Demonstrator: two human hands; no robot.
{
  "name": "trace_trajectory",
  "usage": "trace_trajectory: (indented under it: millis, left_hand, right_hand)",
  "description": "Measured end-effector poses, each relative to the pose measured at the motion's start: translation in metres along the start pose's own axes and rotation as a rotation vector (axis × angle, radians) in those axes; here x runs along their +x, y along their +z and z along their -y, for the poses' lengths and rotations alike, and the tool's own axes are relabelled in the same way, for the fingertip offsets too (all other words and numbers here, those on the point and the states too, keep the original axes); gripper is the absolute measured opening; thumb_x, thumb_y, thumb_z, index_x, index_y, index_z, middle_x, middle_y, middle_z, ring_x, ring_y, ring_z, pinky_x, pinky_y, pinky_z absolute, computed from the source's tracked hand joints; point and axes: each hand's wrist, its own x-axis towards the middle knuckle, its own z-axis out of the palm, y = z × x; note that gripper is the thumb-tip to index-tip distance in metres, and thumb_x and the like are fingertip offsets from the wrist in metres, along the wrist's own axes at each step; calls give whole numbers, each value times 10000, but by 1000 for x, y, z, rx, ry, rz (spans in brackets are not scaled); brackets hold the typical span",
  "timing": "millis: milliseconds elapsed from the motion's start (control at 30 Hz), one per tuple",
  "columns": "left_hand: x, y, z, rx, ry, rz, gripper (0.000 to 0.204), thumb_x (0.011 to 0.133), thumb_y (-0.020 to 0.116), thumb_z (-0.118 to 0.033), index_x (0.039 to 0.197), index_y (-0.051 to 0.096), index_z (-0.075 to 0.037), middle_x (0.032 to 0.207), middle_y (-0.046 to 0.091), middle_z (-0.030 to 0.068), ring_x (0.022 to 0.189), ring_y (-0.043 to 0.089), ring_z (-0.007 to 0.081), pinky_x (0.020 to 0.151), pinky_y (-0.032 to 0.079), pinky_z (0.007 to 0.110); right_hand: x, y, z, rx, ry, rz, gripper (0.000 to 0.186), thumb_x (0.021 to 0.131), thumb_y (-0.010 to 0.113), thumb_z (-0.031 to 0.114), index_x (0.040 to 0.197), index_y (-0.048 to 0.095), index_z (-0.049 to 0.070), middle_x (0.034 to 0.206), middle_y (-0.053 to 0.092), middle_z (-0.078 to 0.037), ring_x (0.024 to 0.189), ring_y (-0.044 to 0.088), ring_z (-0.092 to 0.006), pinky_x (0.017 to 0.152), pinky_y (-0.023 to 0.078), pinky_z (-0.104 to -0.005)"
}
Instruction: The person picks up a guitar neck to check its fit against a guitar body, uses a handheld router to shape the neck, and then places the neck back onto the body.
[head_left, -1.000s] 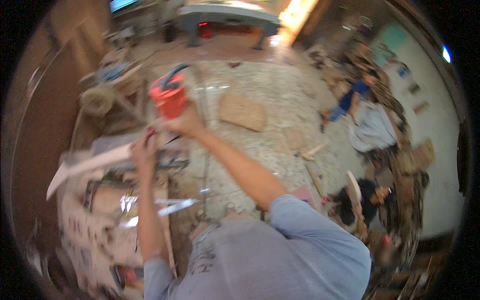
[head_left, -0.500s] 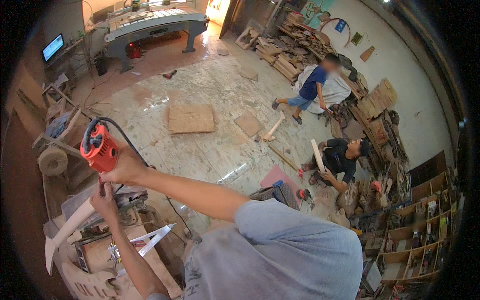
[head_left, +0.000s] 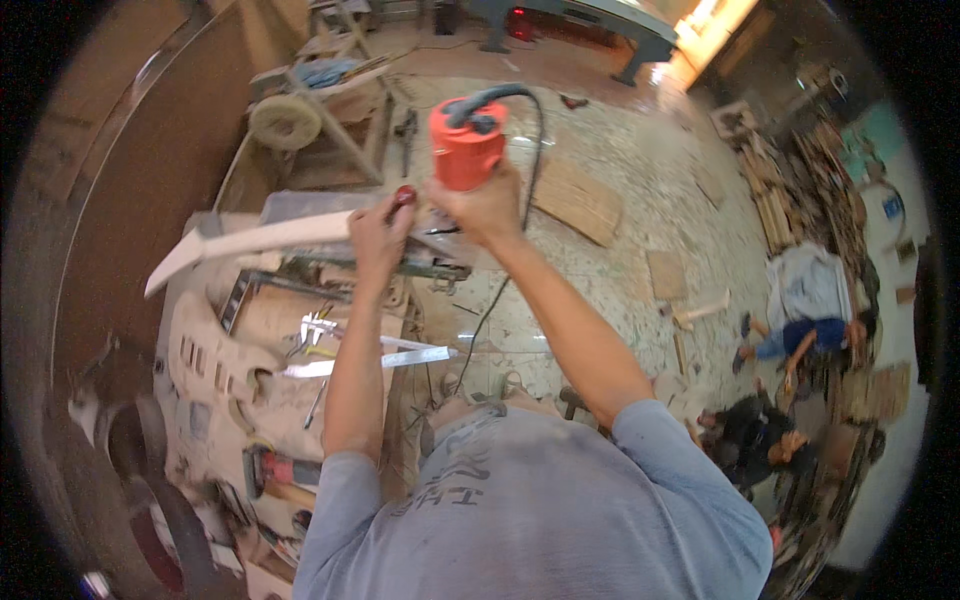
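Observation:
My right hand [head_left: 480, 205] is wrapped around the lower part of a red handheld trim router [head_left: 468, 145], held upright. Its black cord [head_left: 537, 150] loops from the top and hangs beside my forearm. My left hand [head_left: 375, 240] is closed at the right end of a long, pale wooden piece [head_left: 280, 232], which bends at an angle on its far left end. A dark red rounded knob [head_left: 404, 195] shows at the left fingertips; what it belongs to is unclear. The router's base and bit are hidden behind my hands.
On the workbench below lie a metal square [head_left: 410, 357], a caliper [head_left: 318, 328], a slotted wooden template [head_left: 215, 350] and a red power tool [head_left: 285, 470]. Boards [head_left: 575, 200] lie on the floor. Two people [head_left: 820, 335] are at the right, near stacked wood [head_left: 765, 200].
My view has swung left, so the bench, router and wooden piece appear nearer the middle. My right hand still holds the router, and my left stays at the wood's end.

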Motion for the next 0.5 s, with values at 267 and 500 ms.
trace_trajectory:
  millis: [267, 500]
  left_hand:
    - [-3, -8, -15, -3, -74, 12, 319, 930, 682, -415, 1087, 795, -161, 900, 762, 135, 824, 626, 327, 918, 402, 400]
    - [-2, -9, -20, 10, -76, 8, 304, 934, 699, -388, 1115, 793, -163, 849, 752, 111, 818, 615, 290, 953, 388, 392]
  right_hand:
    - [8, -6, -5, -27, -53, 27, 291, 726, 845, 195, 922, 688, 49, 768, 730, -41, 660, 698, -153, 649, 560, -332]
    - [14, -10, -4, -9, 0, 73, 316, 705, 853, 211, 931, 703, 49, 804, 739, -44, 722, 714, -164, 691, 562, -337]
